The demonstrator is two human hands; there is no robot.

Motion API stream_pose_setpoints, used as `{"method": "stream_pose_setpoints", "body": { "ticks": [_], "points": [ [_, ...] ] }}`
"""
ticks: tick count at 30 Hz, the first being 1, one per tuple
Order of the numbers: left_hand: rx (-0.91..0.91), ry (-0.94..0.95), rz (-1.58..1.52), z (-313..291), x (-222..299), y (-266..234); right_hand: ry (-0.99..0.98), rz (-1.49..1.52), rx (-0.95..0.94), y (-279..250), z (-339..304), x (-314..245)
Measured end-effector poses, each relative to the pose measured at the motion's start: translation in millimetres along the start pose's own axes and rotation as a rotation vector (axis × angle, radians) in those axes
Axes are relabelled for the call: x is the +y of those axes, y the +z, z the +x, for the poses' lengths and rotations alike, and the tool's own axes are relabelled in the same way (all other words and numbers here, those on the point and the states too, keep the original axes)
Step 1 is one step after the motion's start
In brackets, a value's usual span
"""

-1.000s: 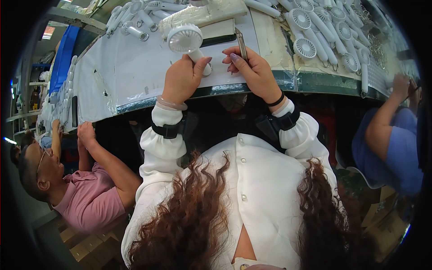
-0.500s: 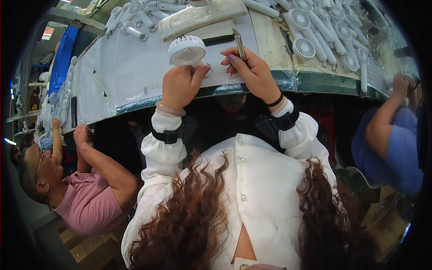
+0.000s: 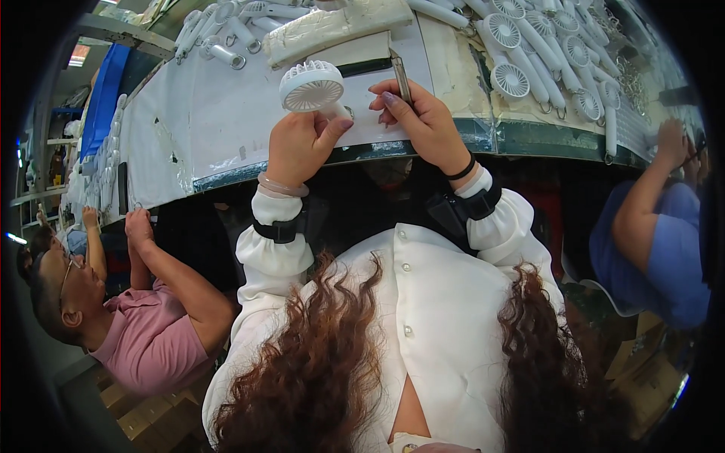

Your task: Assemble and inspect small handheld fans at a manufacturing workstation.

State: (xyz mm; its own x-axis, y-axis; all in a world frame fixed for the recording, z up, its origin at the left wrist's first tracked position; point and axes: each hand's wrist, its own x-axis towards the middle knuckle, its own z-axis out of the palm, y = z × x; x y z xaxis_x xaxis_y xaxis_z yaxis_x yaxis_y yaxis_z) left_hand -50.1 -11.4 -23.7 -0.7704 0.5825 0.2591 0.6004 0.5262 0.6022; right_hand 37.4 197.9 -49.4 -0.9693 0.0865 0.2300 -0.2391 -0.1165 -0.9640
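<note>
A white handheld fan (image 3: 312, 87) is gripped by its handle in my left hand (image 3: 300, 149), its round grille tilted toward me over the near part of the table. My fingers and thumb close around the handle, hiding most of it. Just to the right, my right hand (image 3: 427, 124) holds a slim metal tool (image 3: 401, 75), pointing away from me; its exact kind is not clear. The fingertips of that hand are curled and apart from the fan. Behind the fan lies a black strip (image 3: 366, 67) beside a worn cream-coloured block (image 3: 340, 34).
Many white fans (image 3: 540, 57) are heaped at the far right, and more fans (image 3: 230, 34) lie at the far left. A white sheet (image 3: 242, 113) covers the table before me. One person in pink (image 3: 155, 325) sits at left, another in blue (image 3: 642, 234) at right.
My left hand and the fan have shifted very slightly left, and more of the handle's end shows. My right hand has hardly moved.
</note>
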Motion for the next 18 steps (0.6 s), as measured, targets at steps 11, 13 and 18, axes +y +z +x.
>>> {"method": "stream_pose_setpoints", "body": {
  "ticks": [11, 13, 18],
  "points": [
    [-0.020, -0.046, 0.166, -0.8, 4.0, -1.6, -0.002, -0.013, 0.000, -2.4, 3.7, 0.9],
    [-0.008, -0.018, 0.123, -0.8, 3.5, -1.8, -0.001, -0.013, -0.006, -2.2, 4.7, -0.4],
    [0.011, 0.040, -0.252, -1.1, -17.4, 10.9, 0.018, 0.012, -0.009, -0.7, 4.4, 1.8]
  ]
}}
